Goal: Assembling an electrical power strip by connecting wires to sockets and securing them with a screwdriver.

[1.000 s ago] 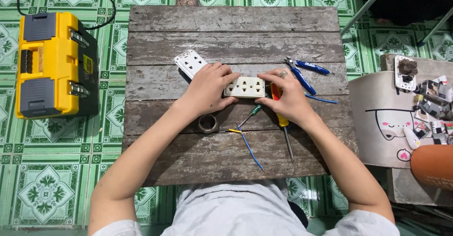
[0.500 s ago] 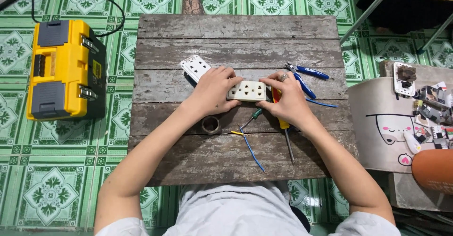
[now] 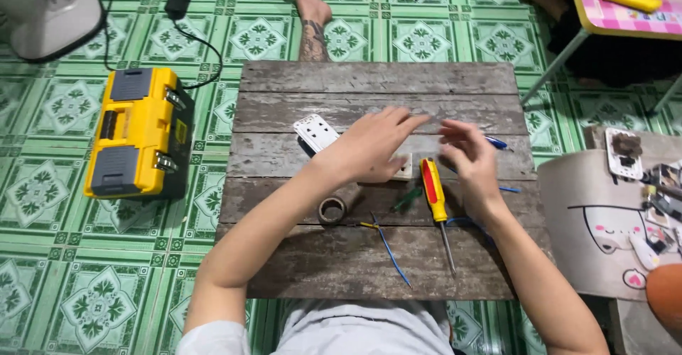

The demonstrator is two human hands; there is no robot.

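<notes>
The left hand (image 3: pixel 373 145) hovers just above the middle of the frame with its fingers spread and loosely extended, gripping nothing; it is motion-blurred and partly covers a cream rectangular plastic socket plate (image 3: pixel 403 168), of which only the lower right corner shows below the palm, lying flat on the wooden planks. The right hand (image 3: pixel 469 157) hangs just to the right of it, fingers also open and slightly curled, empty, raised off the surface rather than resting on anything. Between and below the two hands lies a screwdriver with a red and yellow handle (image 3: pixel 432 188), its shaft pointing towards the bottom of the frame, placed within easy reach of the right hand. A second white socket plate (image 3: pixel 317 132) sits tilted to the left of the left hand, and a small roll of dark tape (image 3: pixel 332 210) lies beside the left forearm. Thin blue wire (image 3: pixel 391 252) and a short green and yellow piece trail across the lower planks, and something with blue handles (image 3: pixel 496 143) pokes out behind the right hand; what tool it is cannot be told. All of this rests on a weathered grey wooden table (image 3: pixel 376 78) set low over green patterned floor tiles (image 3: pixel 57 270). A yellow and grey plastic toolbox (image 3: pixel 138 133) stands on the floor at left, close enough to draw tools from.
</notes>
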